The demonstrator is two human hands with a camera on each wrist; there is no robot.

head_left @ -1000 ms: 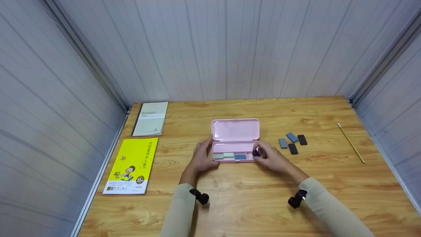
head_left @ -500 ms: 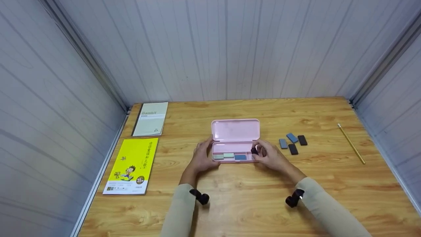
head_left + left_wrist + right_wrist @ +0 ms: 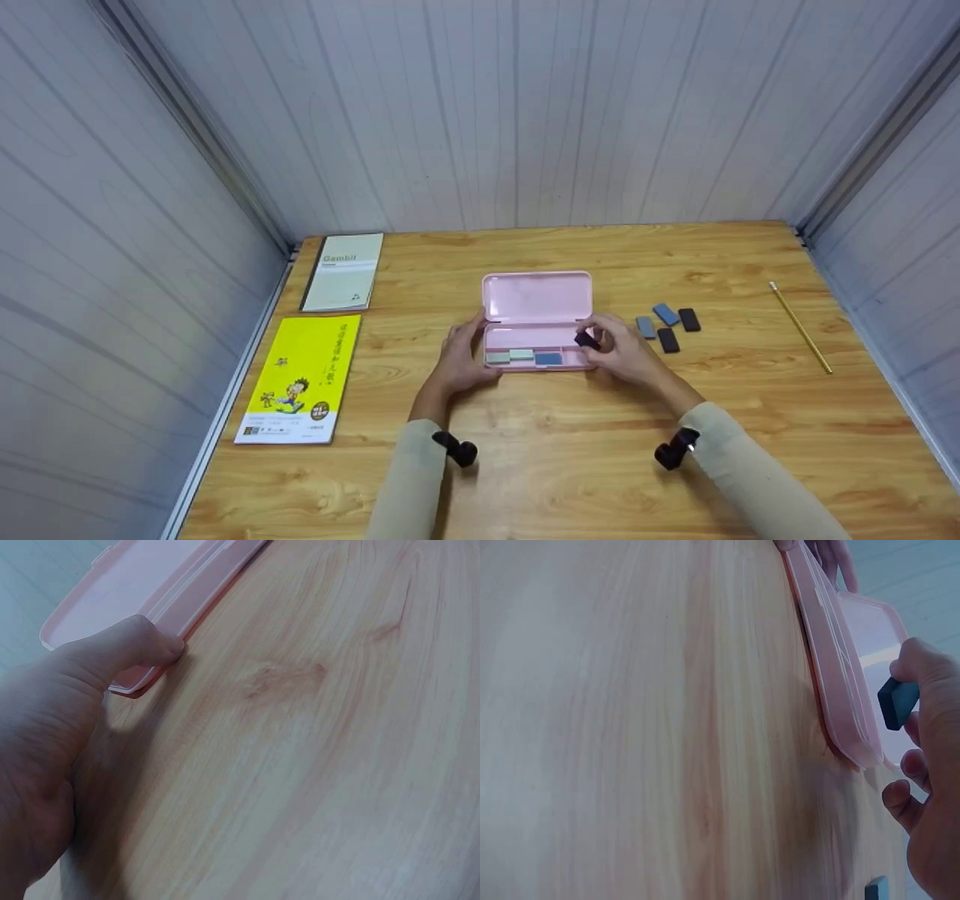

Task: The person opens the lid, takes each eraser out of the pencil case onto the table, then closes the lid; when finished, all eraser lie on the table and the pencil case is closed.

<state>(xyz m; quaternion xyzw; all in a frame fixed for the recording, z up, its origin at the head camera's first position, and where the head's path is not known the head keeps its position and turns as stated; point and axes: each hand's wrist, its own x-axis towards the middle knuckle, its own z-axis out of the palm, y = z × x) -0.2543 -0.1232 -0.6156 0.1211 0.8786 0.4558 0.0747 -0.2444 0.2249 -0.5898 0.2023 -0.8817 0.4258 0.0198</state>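
A pink pencil case (image 3: 536,297) lies with its lid open on the wooden table. My left hand (image 3: 463,355) holds its left end, thumb on the front edge, which the left wrist view shows too. Above the case's right end, my right hand (image 3: 621,352) pinches a black eraser (image 3: 586,341) between thumb and fingers; in the right wrist view the eraser (image 3: 898,703) is held tilted over the rim. Inside the front compartment sit a grey-green eraser (image 3: 497,358), a pale green eraser (image 3: 521,354) and a blue eraser (image 3: 548,358).
Right of the case lie two blue erasers, one a grey-blue eraser (image 3: 646,327), and two black erasers, one the nearer black eraser (image 3: 668,340). A gold pencil (image 3: 801,328) lies far right. A notebook (image 3: 343,271) and a yellow book (image 3: 300,375) lie left. Panel walls surround the table.
The black eraser has risen slightly and turned in my right hand's fingers, now lying more tilted. My left hand stays on the case.
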